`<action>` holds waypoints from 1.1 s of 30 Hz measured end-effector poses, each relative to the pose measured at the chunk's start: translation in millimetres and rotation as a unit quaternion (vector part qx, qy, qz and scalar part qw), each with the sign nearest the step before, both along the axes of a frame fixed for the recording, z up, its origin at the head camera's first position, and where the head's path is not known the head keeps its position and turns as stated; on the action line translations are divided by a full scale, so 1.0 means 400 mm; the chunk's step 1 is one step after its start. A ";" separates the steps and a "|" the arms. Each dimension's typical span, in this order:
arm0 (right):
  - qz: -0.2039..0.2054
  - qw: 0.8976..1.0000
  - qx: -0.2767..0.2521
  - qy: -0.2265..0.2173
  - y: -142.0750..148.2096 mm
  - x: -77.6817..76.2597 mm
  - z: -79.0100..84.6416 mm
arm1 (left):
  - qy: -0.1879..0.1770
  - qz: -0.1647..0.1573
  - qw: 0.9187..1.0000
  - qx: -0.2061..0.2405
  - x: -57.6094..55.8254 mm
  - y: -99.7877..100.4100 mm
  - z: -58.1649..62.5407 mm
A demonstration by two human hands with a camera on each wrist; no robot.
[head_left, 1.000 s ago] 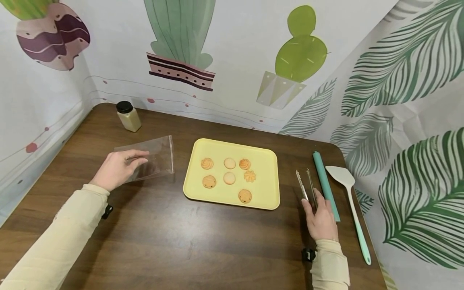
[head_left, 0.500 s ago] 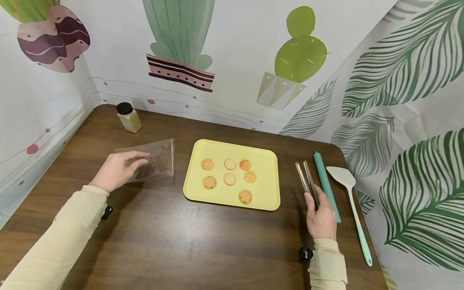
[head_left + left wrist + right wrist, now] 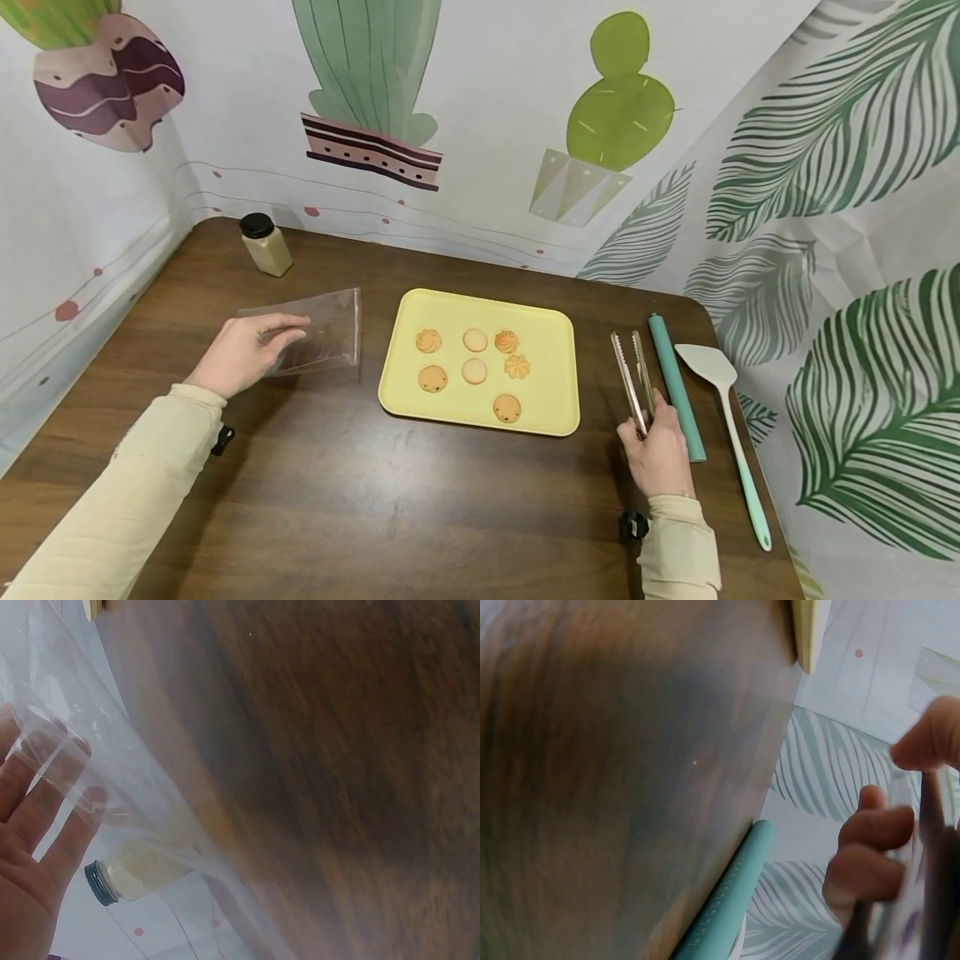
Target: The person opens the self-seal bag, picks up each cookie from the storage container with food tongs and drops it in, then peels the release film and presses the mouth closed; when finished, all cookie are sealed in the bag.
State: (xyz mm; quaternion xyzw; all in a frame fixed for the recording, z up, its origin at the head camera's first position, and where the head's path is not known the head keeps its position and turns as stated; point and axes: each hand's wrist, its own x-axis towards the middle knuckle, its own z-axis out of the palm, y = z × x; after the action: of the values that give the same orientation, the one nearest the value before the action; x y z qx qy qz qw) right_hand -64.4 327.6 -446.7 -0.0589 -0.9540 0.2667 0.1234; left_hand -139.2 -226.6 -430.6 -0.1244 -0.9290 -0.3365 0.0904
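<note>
On the left in the head view, my left hand holds a clear plastic bag over the table, its thumb and forefinger at the bag's side. Through the film in the left wrist view, several fingers show close against the plastic. My right hand grips metal tongs beside the right end of a yellow tray. The tong arms stand apart with nothing between their tips. Several cookies lie spread on the tray, among them a swirl cookie, a round pale cookie and a flower-shaped cookie.
A jar with a black lid stands at the back left. Right of the tongs lie a green rolling-pin-like rod and a white spatula with a green handle end. Patterned cloth walls border the brown table.
The tong tips drew closer together half a second ago and have spread apart again now. My right hand has shifted slightly. The left hand, bag and cookies stay in place.
</note>
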 end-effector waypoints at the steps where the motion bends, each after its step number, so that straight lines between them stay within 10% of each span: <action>1: 0.004 1.000 -0.002 0.006 0.000 -0.001 0.000 | -0.001 -0.001 1.000 0.000 0.001 0.001 0.001; 8: 0.028 0.998 0.003 0.062 -0.004 -0.005 0.008 | -0.011 -0.007 1.000 0.004 0.005 0.006 0.009; 18: 0.028 0.999 -0.015 -0.030 -0.016 -0.003 0.018 | -0.021 0.005 1.000 0.003 0.007 0.005 -0.001; 33: 0.079 0.996 0.032 -0.014 -0.030 0.000 0.011 | -0.014 -0.001 1.000 0.000 0.008 0.000 0.000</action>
State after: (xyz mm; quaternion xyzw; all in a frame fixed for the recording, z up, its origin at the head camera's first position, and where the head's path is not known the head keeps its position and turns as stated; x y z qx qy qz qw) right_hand -64.3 315.8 -442.3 0.0168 -0.9655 0.2436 0.0903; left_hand -136.2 -226.5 -430.7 -0.1209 -0.9300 -0.3384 0.0768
